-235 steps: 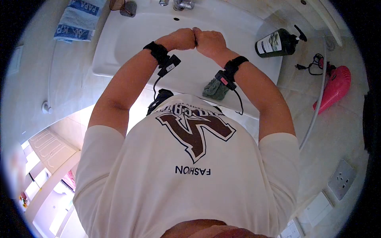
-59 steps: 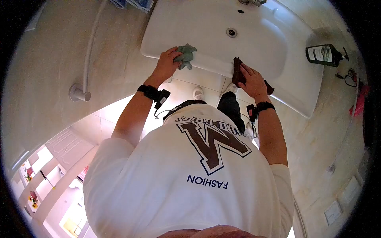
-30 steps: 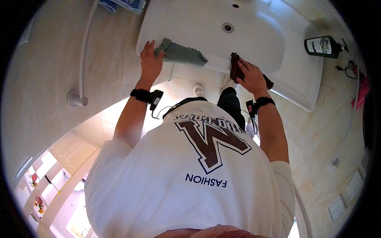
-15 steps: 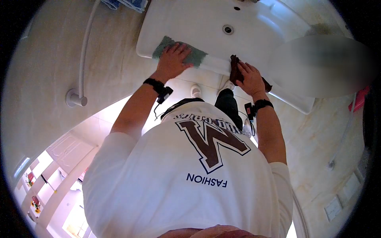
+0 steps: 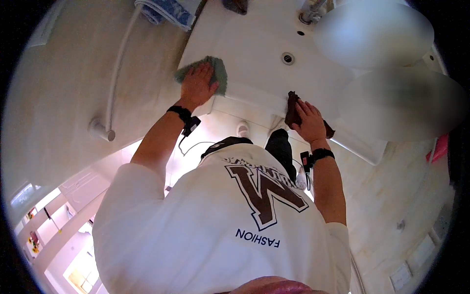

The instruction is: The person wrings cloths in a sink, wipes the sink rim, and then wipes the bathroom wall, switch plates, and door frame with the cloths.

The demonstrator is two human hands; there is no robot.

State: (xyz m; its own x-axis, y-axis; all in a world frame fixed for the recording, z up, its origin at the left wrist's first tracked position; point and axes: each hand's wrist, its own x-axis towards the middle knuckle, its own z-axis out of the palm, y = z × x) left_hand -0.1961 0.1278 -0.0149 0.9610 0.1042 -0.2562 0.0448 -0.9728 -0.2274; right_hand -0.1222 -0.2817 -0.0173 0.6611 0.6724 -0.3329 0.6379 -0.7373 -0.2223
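My left hand [image 5: 198,87] lies flat with spread fingers on a green cloth [image 5: 220,78], pressing it against the front left corner of the white sink [image 5: 254,93]. The cloth drapes over the corner, partly covered by my palm. Farther right, my right hand [image 5: 309,120] is closed over a dark brown cloth [image 5: 292,113] at the sink's front rim. Its thumb is on the near side and the fingers reach over the top. Both ends of the brown cloth stick out past the hand. Each wrist wears a black strap with a small device.
The sink basin has a drain [image 5: 288,59] and a faucet [image 5: 308,17]. A dark object [image 5: 236,6] sits at its far left. Blue towels [image 5: 169,13] hang beside a white wall rail [image 5: 117,73]. Something red [image 5: 437,148] is at the right. Blurred patches cover the sink's right side.
My left hand has slid the green cloth leftward to the sink's corner. The right hand stays on the brown cloth. The view has tilted, showing more of the far side with the faucet.
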